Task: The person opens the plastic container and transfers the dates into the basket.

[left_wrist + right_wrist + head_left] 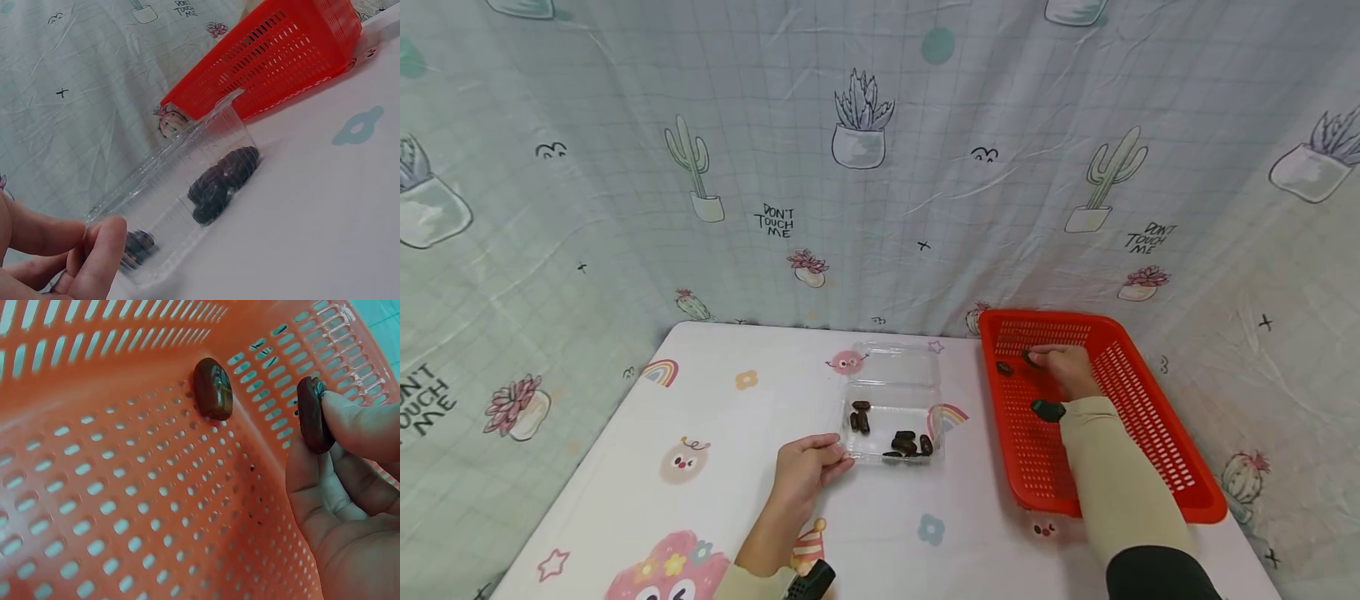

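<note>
The left hand (805, 468) pinches the clear box (882, 417) of dark oval pieces (906, 444) at its right, while the right hand (1070, 368), inside the red basket (1022, 458), grips 1 brown piece (314, 419), 1 loose piece (212, 390) lying to its left.

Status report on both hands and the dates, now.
Left hand gripping clear box, several dates inside. Right hand pinching one date inside red basket; another date lying there. Basket wall between right hand and box.
</note>
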The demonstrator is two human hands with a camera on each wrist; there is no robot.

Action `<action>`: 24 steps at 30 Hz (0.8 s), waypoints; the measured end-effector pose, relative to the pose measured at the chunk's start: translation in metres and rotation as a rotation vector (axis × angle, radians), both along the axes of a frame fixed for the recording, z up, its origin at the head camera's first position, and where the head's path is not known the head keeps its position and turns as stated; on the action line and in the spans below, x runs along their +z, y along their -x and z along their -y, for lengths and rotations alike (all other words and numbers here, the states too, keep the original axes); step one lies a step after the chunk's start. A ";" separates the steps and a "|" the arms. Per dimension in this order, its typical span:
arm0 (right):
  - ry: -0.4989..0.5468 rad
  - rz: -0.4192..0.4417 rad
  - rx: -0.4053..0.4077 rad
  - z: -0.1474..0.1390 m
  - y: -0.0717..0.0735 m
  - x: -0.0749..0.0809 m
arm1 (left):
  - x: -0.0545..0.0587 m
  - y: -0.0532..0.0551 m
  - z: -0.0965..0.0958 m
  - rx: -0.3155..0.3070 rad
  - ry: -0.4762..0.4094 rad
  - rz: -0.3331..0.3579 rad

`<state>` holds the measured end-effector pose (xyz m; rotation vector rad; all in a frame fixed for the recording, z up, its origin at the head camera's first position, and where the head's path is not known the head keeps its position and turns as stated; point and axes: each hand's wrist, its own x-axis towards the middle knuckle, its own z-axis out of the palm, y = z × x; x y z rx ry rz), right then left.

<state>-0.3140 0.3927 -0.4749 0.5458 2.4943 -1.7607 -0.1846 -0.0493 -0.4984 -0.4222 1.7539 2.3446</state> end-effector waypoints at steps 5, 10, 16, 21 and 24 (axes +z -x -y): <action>-0.015 0.018 0.006 0.002 0.002 -0.003 | -0.001 0.001 -0.001 0.003 -0.005 -0.005; -0.046 0.021 0.001 0.002 0.001 -0.005 | -0.002 0.001 -0.001 -0.007 -0.003 -0.002; -0.037 0.023 -0.027 0.003 0.004 -0.009 | -0.002 0.000 0.000 -0.004 0.002 0.000; -0.038 0.048 -0.008 0.002 0.007 -0.011 | -0.003 -0.001 -0.001 0.001 0.006 0.004; -0.025 0.038 0.002 0.002 0.007 -0.012 | -0.004 -0.001 0.000 0.006 0.003 0.006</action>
